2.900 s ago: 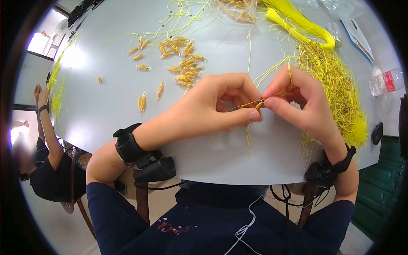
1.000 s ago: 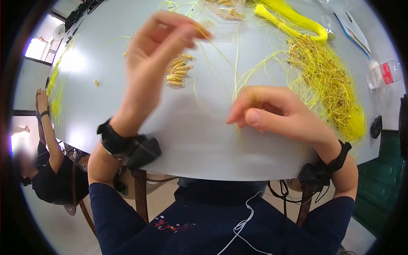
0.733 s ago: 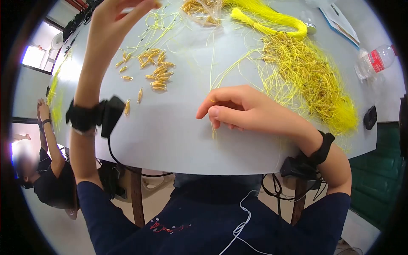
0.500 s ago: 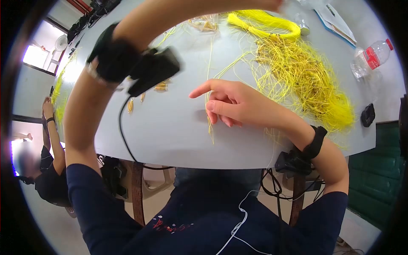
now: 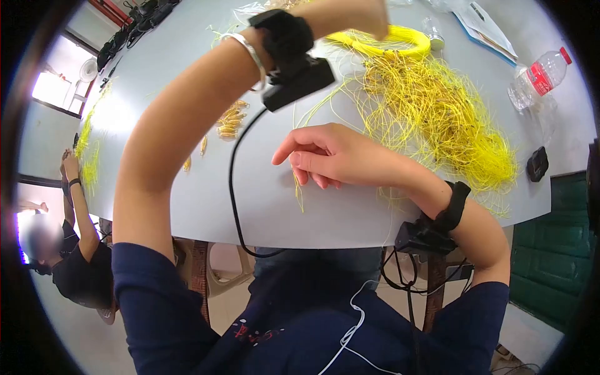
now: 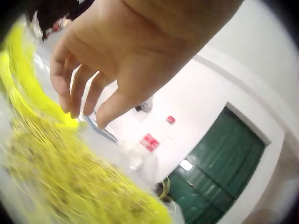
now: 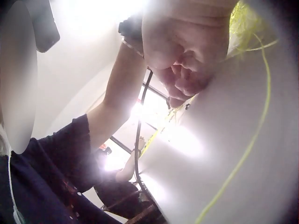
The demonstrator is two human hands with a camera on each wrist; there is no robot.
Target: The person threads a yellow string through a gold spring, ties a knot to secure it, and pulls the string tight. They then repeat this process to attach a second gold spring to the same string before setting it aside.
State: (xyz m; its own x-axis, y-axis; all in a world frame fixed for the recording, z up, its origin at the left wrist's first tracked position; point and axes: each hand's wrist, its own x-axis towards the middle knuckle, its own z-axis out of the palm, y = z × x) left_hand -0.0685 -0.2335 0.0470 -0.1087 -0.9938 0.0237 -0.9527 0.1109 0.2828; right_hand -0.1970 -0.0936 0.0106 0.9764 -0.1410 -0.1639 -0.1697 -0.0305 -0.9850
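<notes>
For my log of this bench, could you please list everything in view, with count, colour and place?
table: one, grey-white, under everything.
loose cords: a tangled heap, yellow, table's right half.
cord bundle: one, bright yellow, far edge.
wound coils: a cluster plus a few strays, gold, left of centre.
water bottle: one, clear with red label, far right.
papers: a few, white and blue, far right corner.
second person: one, dark top, left below the table.
left hand: raised over the cord bundle, holding nothing.
right hand: on the table, fingers loosely curled over yellow strands.
</notes>
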